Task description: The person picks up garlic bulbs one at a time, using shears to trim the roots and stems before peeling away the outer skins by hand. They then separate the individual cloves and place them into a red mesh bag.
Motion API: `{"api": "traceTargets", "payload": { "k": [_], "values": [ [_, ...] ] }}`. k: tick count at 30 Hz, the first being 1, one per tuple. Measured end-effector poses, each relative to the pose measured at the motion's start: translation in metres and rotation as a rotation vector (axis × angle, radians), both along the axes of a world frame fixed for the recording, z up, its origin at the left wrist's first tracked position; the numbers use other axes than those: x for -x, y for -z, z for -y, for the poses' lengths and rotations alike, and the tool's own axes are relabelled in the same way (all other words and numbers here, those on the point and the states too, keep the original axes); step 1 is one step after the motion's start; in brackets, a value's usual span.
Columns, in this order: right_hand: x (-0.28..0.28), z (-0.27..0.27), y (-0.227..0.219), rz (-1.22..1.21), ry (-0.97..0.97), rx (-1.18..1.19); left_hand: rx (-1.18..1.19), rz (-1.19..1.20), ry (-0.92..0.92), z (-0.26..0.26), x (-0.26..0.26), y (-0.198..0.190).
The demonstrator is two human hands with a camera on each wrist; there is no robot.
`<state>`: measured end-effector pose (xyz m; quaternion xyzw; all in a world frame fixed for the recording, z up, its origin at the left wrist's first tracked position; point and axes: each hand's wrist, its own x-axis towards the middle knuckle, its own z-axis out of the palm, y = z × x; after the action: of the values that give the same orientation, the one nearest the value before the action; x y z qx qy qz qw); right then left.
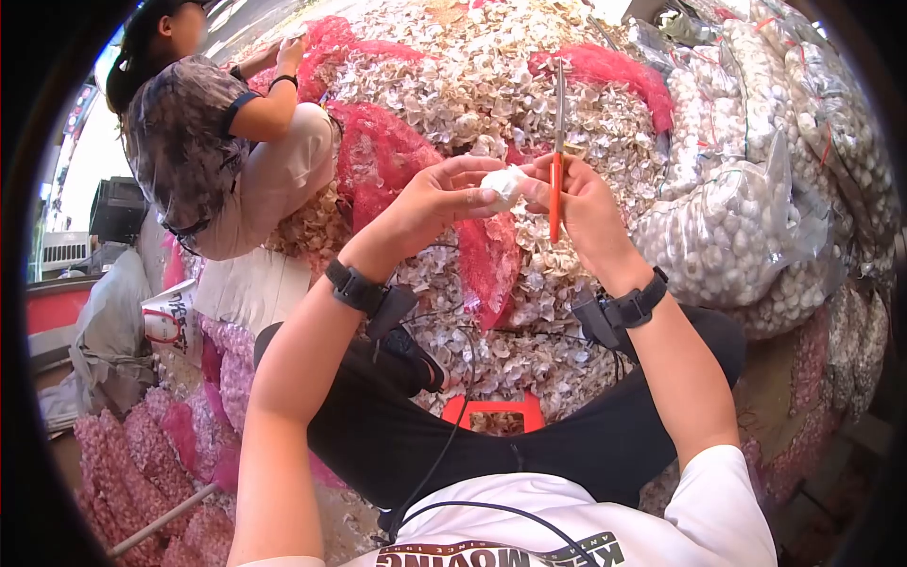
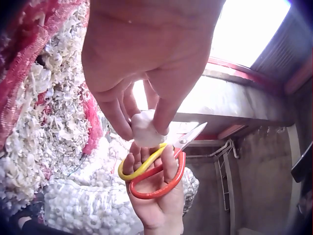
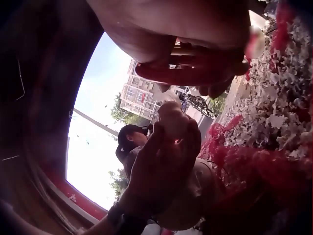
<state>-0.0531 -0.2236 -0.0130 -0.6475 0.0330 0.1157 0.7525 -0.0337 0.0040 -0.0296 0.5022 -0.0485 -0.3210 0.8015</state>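
Note:
A white garlic bulb is pinched between the thumb and fingers of my left hand, over the heap of skins. My right hand holds a pair of scissors, its blades pointing away from me. The left wrist view shows one red and one yellow handle loop on the scissors, lying across the right palm. Right fingertips are right at the bulb's side. In the right wrist view the bulb sits up in the left fingers, while the scissors are mostly hidden by the dark right hand.
Loose garlic skins spread ahead, with pink net lying over them. Clear bags of garlic bulbs stand at the right. Another person sits at the left. Pink net sacks lie lower left, and a red stool is between my legs.

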Motion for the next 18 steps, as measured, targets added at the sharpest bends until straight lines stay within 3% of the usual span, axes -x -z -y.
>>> {"api": "traceTargets", "payload": {
  "k": [4,6,9,14,17,18],
  "values": [
    [0.0,0.003,0.0,-0.082,-0.071,-0.158,0.0,-0.014,0.06,0.0,0.001,0.004],
    [0.003,0.003,-0.004,-0.162,-0.021,-0.233,0.137,-0.11,0.042,0.006,0.005,0.004],
    [0.002,0.001,-0.001,-0.08,-0.042,-0.143,0.029,-0.044,0.024,0.014,0.014,0.002],
    [0.008,-0.003,-0.005,-0.049,-0.022,-0.152,0.118,-0.054,-0.019,0.015,0.014,0.005],
    [-0.001,0.008,0.005,0.104,0.164,0.366,0.121,0.0,-0.04,0.008,0.007,0.006],
    [-0.002,0.008,0.002,0.109,0.167,0.366,0.088,0.045,-0.058,0.007,0.004,0.004]
  ]
}}
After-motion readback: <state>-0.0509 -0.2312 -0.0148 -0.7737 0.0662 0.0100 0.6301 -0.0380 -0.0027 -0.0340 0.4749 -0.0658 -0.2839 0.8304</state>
